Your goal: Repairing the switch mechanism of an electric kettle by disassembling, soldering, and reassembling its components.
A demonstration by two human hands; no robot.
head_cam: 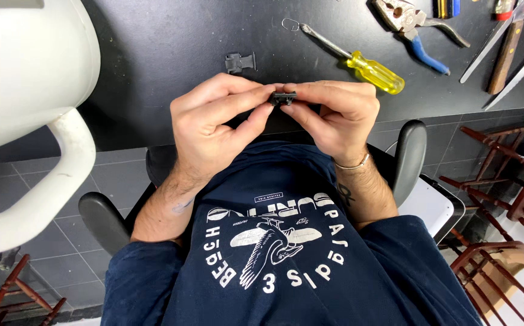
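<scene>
My left hand (214, 124) and my right hand (337, 115) meet over the near edge of a black table (153, 54). Between the thumbs and forefingers of both hands I pinch a small black plastic part (283, 98); most of it is hidden by my fingertips. A second small black plastic clip (239, 62) lies on the table just beyond my left hand, untouched. I sit in a chair with black armrests (102, 220), and my dark blue printed shirt fills the lower view.
A yellow-handled screwdriver (358, 63) lies beyond my right hand. Blue-handled pliers (416, 27) and wooden-handled blades (506, 48) rest at the far right. A large white object with a handle (26, 90) occupies the left. Reddish wooden chairs (509, 193) stand on the right.
</scene>
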